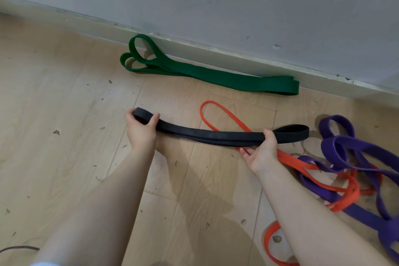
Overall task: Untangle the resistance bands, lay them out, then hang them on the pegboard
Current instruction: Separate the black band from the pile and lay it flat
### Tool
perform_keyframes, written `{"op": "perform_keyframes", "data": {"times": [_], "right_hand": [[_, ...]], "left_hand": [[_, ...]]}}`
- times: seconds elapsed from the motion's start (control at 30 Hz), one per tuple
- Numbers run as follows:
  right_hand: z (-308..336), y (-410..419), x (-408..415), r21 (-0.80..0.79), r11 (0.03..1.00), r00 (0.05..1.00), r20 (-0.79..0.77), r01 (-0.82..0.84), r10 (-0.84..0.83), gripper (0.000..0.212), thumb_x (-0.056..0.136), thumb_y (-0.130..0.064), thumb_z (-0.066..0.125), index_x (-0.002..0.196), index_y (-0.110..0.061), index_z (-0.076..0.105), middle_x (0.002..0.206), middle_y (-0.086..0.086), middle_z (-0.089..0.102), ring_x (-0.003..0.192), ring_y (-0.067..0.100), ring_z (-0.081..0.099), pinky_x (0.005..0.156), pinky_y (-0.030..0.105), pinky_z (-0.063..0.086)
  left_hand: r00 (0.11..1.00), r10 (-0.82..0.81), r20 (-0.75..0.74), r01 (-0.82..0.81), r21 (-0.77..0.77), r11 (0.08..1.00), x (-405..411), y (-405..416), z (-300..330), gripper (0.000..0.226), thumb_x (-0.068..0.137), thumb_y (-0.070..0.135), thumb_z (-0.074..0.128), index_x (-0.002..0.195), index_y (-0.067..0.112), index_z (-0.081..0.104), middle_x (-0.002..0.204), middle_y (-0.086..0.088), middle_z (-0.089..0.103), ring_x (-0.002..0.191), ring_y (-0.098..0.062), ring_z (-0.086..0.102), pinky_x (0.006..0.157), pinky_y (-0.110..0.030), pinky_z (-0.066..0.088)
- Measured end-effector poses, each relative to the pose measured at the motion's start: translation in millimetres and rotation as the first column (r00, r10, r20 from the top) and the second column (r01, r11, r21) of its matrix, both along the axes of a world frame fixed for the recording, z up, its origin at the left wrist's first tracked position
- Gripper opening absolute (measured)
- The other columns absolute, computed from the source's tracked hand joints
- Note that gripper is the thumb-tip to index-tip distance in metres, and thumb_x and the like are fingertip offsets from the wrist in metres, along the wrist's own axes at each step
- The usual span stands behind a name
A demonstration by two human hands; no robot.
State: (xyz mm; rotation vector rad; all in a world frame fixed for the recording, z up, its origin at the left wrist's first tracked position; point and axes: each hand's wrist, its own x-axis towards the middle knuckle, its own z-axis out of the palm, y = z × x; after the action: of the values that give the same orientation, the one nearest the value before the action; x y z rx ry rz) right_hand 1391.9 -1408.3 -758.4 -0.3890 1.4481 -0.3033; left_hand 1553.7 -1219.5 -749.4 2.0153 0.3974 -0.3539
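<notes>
Hands, two, grip one black band (216,136); one green band (216,76) lies apart.

I can't follow the purple band (354,147) to its end: it runs off the right edge and the lower right corner. The orange band (302,166) passes behind my right forearm (306,211), and its lower loop is cut by the bottom edge. Where purple and orange cross, I can't tell which lies on top. A dark cord (19,249) at lower left leaves the frame. My left hand (141,130) hides part of the black band (216,135).
</notes>
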Motion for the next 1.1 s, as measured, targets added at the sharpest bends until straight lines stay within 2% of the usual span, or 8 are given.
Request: {"op": "perform_keyframes", "data": {"times": [0.3,0.37,0.53,0.77,0.83,0.93,1.03,1.1], "right_hand": [[-1,-7,-8,-0.043,0.997,0.997,-0.039,-0.07,0.068,0.042,0.099,-0.021,0.043,0.138,-0.008,0.035,0.127,0.015,0.05,0.108,0.025,0.053,0.088,0.033,0.046],[1,-8,-8,-0.042,0.997,0.997,-0.041,-0.062,0.06,0.039,0.098,-0.019,0.046,0.135,-0.008,0.039,0.124,0.014,0.053,0.105,0.024,0.055,0.085,0.033,0.048],[2,-4,-10,-0.108,0.993,0.997,-0.069,-0.054,0.046,0.031,0.095,-0.014,0.052,0.125,-0.012,0.045,0.119,0.012,0.055,0.093,0.022,0.059,0.08,0.03,0.052],[14,-10,-17,-0.186,0.937,0.943,-0.209,-0.297,0.258,0.022,0.092,-0.017,0.058,0.109,-0.003,0.052,0.096,0.009,0.061,0.09,0.022,0.066,0.062,0.024,0.052],[22,-13,-21,-0.241,0.744,0.758,-0.422,-0.623,0.498,0.024,0.091,-0.023,0.059,0.09,0.0,0.059,0.081,0.009,0.066,0.079,0.022,0.069,0.068,0.032,0.056],[38,-17,-29,-0.28,0.169,0.326,-0.756,-0.945,0.567,0.033,0.092,-0.031,0.056,0.076,-0.004,0.064,0.068,0.005,0.067,0.062,0.017,0.065,0.069,0.035,0.055],[32,-23,-36,-0.173,-0.538,0.068,-0.975,-0.825,0.21,0.025,0.083,-0.022,0.069,0.104,-0.011,0.063,0.095,0.007,0.064,0.086,0.024,0.061,0.074,0.036,0.051],[12,-33,-39,0.014,-0.733,-0.026,-1.0,-0.68,0.005,0.055,0.07,-0.013,0.078,0.121,-0.01,0.057,0.116,0.017,0.06,0.108,0.035,0.057,0.095,0.048,0.044]], "left_hand": [[0.943,-0.292,0.16,0.162,0.547,0.821,13,14,-7,0.072,0.082,0.032,0.068,0.142,0.022,0.03,0.15,-0.012,0.02,0.136,-0.033,0.021,0.111,-0.049,0.02],[0.813,-0.575,0.09,0.331,0.741,0.584,15,19,-5,0.06,0.088,0.03,0.06,0.141,0.022,0.034,0.154,-0.011,0.017,0.139,-0.034,0.016,0.112,-0.051,0.011],[0.117,-0.993,-0.032,0.642,0.765,0.051,1,2,-14,0.052,0.09,0.04,0.044,0.126,0.004,0.055,0.136,-0.017,0.05,0.129,-0.036,0.043,0.108,-0.047,0.029],[0.085,-0.98,-0.178,0.619,0.781,-0.088,-9,-8,-14,0.088,0.075,0.061,0.061,0.142,0.012,0.032,0.137,-0.01,0.041,0.131,-0.03,0.032,0.115,-0.042,0.009],[0.076,-0.963,-0.258,0.641,0.752,-0.151,-8,-8,-14,0.1,0.068,0.074,0.056,0.142,0.013,0.03,0.146,-0.009,0.03,0.137,-0.029,0.022,0.116,-0.044,0.003],[0.064,-0.94,-0.336,0.657,0.723,-0.213,-17,-1,-22,0.119,0.061,0.081,0.054,0.148,0.012,0.011,0.153,-0.008,0.015,0.142,-0.027,0.011,0.116,-0.043,-0.002],[0.088,-0.958,-0.272,0.654,0.741,-0.15,-26,7,-32,0.116,0.065,0.07,0.063,0.149,0.009,0.011,0.154,-0.01,0.018,0.142,-0.028,0.015,0.116,-0.043,0.001],[0.093,-0.976,-0.196,0.619,0.779,-0.097,-28,11,-37,0.105,0.061,0.058,0.075,0.141,0.004,0.035,0.142,-0.014,0.042,0.132,-0.031,0.039,0.112,-0.046,0.021]]}}
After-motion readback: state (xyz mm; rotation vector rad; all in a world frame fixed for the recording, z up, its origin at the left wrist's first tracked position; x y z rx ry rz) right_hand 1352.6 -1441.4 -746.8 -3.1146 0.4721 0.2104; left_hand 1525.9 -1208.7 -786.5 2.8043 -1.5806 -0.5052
